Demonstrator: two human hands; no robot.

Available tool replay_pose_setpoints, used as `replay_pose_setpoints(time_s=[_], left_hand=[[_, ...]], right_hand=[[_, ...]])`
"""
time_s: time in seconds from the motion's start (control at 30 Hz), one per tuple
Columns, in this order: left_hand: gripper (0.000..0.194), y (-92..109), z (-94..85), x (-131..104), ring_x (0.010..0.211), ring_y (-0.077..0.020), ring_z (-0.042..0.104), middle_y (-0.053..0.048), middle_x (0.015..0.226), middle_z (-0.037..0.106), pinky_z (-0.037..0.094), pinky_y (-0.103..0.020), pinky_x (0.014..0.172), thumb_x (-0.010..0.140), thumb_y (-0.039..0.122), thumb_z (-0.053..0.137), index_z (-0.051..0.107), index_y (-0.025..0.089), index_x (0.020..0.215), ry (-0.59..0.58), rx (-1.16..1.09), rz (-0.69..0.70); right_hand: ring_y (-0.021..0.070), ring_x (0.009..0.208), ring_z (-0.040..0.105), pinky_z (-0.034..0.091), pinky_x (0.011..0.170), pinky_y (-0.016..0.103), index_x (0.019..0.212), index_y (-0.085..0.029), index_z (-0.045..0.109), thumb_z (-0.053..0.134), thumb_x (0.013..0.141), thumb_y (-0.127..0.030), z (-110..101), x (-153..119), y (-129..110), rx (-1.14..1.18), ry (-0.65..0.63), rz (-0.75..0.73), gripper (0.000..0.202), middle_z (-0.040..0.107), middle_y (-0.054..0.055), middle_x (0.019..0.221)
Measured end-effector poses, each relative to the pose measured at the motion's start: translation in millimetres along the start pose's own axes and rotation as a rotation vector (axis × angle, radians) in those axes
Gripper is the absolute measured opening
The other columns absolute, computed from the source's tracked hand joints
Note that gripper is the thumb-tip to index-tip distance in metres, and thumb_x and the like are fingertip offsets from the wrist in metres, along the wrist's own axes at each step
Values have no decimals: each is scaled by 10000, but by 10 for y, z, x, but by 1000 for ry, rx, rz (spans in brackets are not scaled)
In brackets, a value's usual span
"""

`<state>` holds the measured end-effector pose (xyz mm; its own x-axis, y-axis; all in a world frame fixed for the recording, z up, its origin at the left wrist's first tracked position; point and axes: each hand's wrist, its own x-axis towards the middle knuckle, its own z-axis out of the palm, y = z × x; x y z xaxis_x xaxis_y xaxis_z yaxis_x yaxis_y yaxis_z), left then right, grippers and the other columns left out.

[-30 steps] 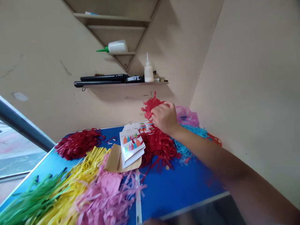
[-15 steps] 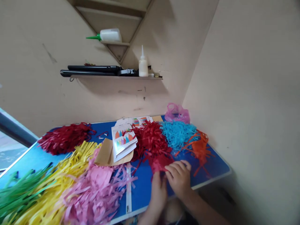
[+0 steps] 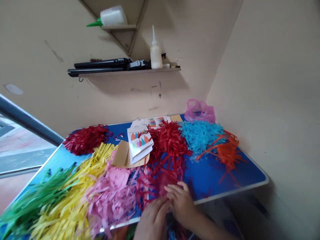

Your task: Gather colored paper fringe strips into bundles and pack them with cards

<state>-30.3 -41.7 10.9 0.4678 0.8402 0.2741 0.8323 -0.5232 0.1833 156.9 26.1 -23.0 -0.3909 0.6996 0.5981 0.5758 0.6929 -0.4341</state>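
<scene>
A dark red tissue-paper fringe (image 3: 163,181) lies spread at the near edge of the table, its strips fanning left and away from me. My left hand (image 3: 153,215) is closed on its near end, fingertips pressed together. From the right, my right hand (image 3: 182,204) bends its fingers over the same end, close against the left; the grip itself is partly hidden. Just beyond lies a heap of red cut strips (image 3: 170,141). Left of my hands, pink fringe (image 3: 110,196) rests on the table.
Yellow fringe (image 3: 72,196) and green fringe (image 3: 40,193) cover the left side of the blue table (image 3: 200,180). Printed cards (image 3: 140,143) lie on a brown envelope (image 3: 121,155). Blue strips (image 3: 200,136), orange fringe (image 3: 228,153) and a pink bag (image 3: 200,111) sit right. A glue bottle (image 3: 156,56) stands on the shelf.
Both hands have come nearer to me with the dark red fringe. Its strips now spread out to the left over the pink fringe's edge. The camera view has tilted down and shifted left.
</scene>
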Motion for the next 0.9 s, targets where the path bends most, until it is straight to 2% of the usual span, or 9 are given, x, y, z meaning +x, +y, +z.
replay_pose_setpoints(time_s=[0.07,0.17,0.27,0.4,0.47,0.57,0.67,0.8,0.9], left_hand=[[564,104,255,255,1156,-225,632,-128,1291,652,532,-373,958,791,31,420,518,156,1332,112,78,35],[652,70,506,498,1126,-201,646,-132,1255,675,526,-357,950,740,2,390,447,101,1382,139,65,-24],[550,-68,542,529,1100,-202,660,-91,1218,703,494,-356,962,771,63,452,548,166,1303,94,68,-16],[457,-200,519,459,1139,-218,634,-76,1234,696,406,-370,1029,803,176,536,593,194,1256,102,144,61],[460,-255,563,434,1115,-204,639,-41,1213,709,352,-361,1054,782,143,539,607,221,1230,184,209,104],[490,-332,645,435,1014,-193,664,16,1100,756,330,-350,1017,701,76,535,659,295,1121,343,317,181],[565,-316,598,460,1031,-221,658,13,1133,746,316,-400,985,639,71,516,657,302,1134,333,352,127],[594,-213,346,484,1092,-220,637,-12,1182,726,283,-425,1004,672,59,460,611,236,1219,287,290,-6],[579,-187,196,478,1159,-222,604,-35,1240,696,279,-410,1025,729,100,454,559,196,1290,305,235,-18]], right_hand=[[177,962,655,278,1045,402,954,-226,615,530,853,-121,-23,-26,31,-2,-37,-1,168,749,23,966],[170,956,651,277,1073,415,937,-225,614,513,841,-99,-166,-33,20,-11,-149,7,188,738,10,974],[214,1044,624,280,1094,455,999,-217,604,581,861,-285,-339,14,-53,-1,-260,44,155,713,40,1070],[310,1213,530,225,1120,548,1242,-184,554,617,815,-565,-435,130,48,-122,-357,64,576,638,111,1268],[335,1255,493,190,1117,590,1281,-211,548,591,848,-561,-475,182,256,-258,-298,55,559,623,105,1307],[374,1178,538,234,1049,649,1231,-228,592,557,890,-515,-622,224,586,-505,-25,167,447,667,136,1225],[390,1146,555,308,983,658,1192,-200,611,549,905,-395,-714,133,618,-547,226,277,352,665,176,1191],[227,916,660,494,889,385,980,-350,679,533,888,-364,-336,-147,164,-128,29,-123,173,740,-4,949],[198,726,653,540,714,289,890,-288,699,592,832,-428,105,-214,-140,-164,-56,-86,185,738,14,829]])
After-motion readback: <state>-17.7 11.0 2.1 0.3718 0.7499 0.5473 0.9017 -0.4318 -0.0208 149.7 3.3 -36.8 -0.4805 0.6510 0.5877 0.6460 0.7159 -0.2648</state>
